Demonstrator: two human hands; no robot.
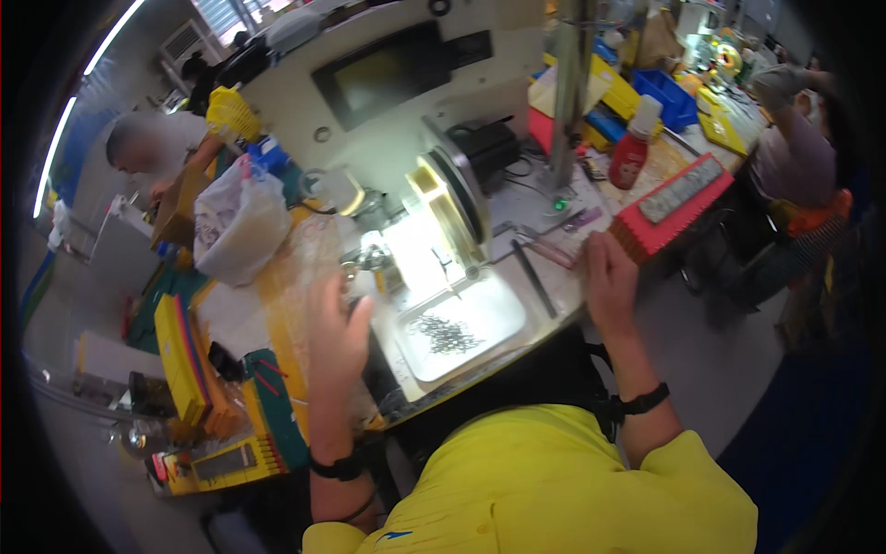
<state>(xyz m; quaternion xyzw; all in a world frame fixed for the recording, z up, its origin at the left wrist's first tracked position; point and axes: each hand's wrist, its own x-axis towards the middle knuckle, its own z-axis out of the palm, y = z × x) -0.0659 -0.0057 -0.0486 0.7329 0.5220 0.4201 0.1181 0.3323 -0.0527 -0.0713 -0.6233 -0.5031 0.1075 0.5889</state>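
Observation:
My left hand (pixel 335 328) is raised over the left part of the bench, slightly blurred, its thumb apart from the fingers and nothing seen in it. To its right lies a white tray (pixel 501 314) with a heap of small dark metal pieces (pixel 448 334). My right hand (pixel 611 277) is at the bench's right front edge, beside a red block (pixel 660 231) with a grey bar (pixel 681 189) on top. Its fingers are curled together; whether something small is between them is hidden. A dark flat strip (pixel 535 279) lies between the tray and this hand.
Behind the tray stands a machine with a round wheel (pixel 452 208) under bright light. A dark screen (pixel 380 76) is set in its panel. A white plastic bag (pixel 240 222) sits left, a red bottle (pixel 632 152) right. Other people work at both sides.

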